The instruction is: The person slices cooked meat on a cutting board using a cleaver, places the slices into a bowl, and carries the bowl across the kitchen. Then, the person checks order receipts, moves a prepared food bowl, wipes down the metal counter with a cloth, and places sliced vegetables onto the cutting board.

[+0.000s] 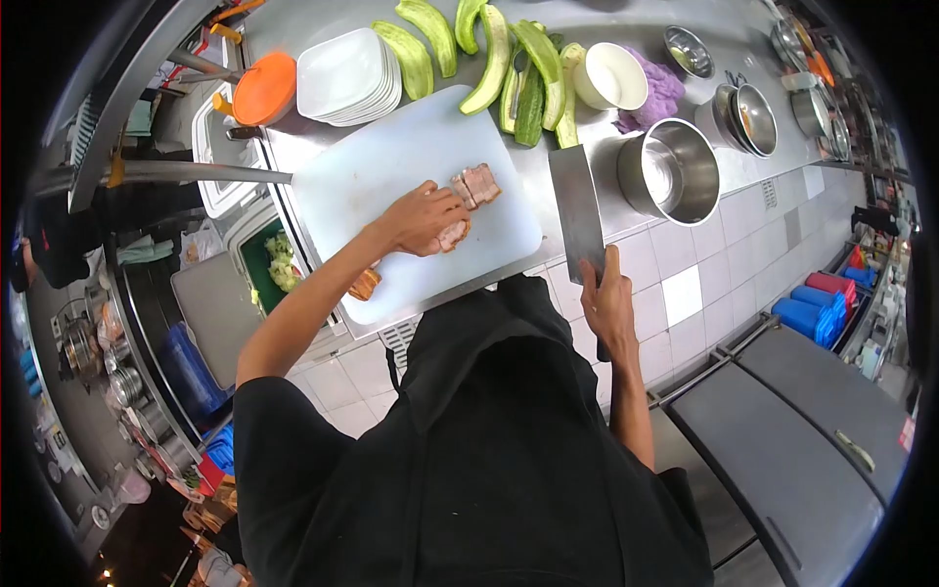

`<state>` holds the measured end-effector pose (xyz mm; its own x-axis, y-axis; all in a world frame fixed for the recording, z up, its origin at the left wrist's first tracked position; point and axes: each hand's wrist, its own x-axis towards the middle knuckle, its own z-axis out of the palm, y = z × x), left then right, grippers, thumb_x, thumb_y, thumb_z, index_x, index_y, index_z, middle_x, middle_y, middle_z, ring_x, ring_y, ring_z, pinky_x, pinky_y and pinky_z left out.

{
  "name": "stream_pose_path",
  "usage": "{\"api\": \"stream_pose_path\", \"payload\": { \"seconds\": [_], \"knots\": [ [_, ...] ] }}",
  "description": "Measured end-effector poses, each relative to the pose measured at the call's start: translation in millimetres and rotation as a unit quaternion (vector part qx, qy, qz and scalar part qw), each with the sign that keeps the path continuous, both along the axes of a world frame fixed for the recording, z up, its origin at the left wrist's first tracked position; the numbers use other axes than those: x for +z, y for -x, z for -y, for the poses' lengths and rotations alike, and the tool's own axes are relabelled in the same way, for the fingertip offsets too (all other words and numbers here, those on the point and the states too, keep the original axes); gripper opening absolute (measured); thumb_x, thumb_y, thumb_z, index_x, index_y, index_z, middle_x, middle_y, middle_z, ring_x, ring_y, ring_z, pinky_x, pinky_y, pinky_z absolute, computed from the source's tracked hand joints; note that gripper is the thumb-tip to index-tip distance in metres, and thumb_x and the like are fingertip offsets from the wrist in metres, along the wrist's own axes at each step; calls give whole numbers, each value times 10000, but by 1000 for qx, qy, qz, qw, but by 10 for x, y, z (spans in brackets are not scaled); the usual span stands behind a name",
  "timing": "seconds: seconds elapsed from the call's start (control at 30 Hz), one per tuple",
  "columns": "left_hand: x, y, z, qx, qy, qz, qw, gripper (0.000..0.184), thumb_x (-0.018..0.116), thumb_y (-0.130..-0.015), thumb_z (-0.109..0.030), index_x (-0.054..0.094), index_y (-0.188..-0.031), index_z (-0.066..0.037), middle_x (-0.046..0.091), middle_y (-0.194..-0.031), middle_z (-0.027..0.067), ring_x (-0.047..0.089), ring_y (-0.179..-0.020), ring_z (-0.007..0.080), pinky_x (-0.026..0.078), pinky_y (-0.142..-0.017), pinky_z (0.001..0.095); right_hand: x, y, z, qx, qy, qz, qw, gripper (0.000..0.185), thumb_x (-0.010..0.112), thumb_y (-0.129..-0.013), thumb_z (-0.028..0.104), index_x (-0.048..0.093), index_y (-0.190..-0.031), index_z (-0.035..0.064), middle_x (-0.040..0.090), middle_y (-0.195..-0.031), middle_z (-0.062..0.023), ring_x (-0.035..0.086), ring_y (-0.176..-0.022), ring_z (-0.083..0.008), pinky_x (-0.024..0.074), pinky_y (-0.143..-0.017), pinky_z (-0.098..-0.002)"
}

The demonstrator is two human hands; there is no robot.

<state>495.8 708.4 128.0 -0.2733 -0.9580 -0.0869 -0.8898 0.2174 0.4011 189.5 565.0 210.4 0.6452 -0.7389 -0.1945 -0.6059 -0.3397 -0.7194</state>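
Observation:
My left hand point(425, 217) is over the white cutting board point(342, 196), its fingers curled on a piece of roast pork point(455, 235). Just beyond the fingertips lies a sliced portion of pork point(476, 186). Another browned pork piece point(365, 285) rests near the board's front left corner, partly behind my forearm. My right hand point(608, 301) grips the handle of a cleaver point(577, 201). Its broad blade is raised to the right of the board, apart from the meat.
Behind the board stand stacked white plates point(342, 73), an orange lid point(264, 88) and peeled green gourds point(533, 78). A white bowl point(614, 76), purple cloth point(657, 90) and steel pot point(669, 171) are to the right. A bin of vegetable scraps point(282, 262) sits at left.

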Motion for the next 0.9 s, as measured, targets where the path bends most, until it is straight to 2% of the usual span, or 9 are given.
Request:
{"api": "stream_pose_path", "payload": {
  "seconds": [0.13,0.2,0.33,0.63,0.73,0.9],
  "knots": [
    [109,-168,260,5,71,17,997,528,701,-590,-137,584,-1104,-144,579,-1095,19,531,-1084,205,391,-924,382,32,-10,5,-21,-21,-15,999,206,557,-949,103,396,-1021,-4,562,-642,-294,568,-618,-502,414,-496,-436],
    [192,-194,499,-36,95,32,994,517,698,-601,-134,590,-1107,-140,581,-1108,28,531,-1097,212,386,-940,390,60,-14,18,-19,-33,-18,999,210,558,-949,108,397,-1019,-6,561,-643,-297,568,-624,-504,415,-501,-440],
    [225,-237,819,-68,37,58,995,480,676,-623,-113,601,-1096,-140,580,-1093,35,517,-1114,209,380,-967,394,82,-43,41,-23,-23,-14,999,204,556,-949,105,401,-1018,-8,561,-645,-301,573,-622,-500,421,-512,-448],
    [280,-183,864,-91,-5,56,994,471,650,-633,-88,606,-1098,-153,572,-1086,36,511,-1111,210,362,-996,399,24,-51,-8,-28,-44,-9,999,201,548,-947,96,398,-1029,-11,586,-698,-317,597,-684,-512,447,-555,-465],
    [110,-205,818,-91,32,49,994,475,640,-643,-78,596,-1109,-159,573,-1092,30,507,-1122,209,364,-993,401,-45,-88,-8,-7,-36,-6,999,205,547,-947,94,393,-1035,-10,583,-700,-323,587,-687,-519,443,-559,-481],
    [140,-176,867,-84,18,46,995,465,644,-651,-78,590,-1105,-166,571,-1119,23,505,-1133,209,366,-990,403,-27,-165,-25,18,-19,-23,999,206,516,-946,83,349,-1033,1,561,-648,-322,560,-643,-527,401,-546,-544]
  ]
}}
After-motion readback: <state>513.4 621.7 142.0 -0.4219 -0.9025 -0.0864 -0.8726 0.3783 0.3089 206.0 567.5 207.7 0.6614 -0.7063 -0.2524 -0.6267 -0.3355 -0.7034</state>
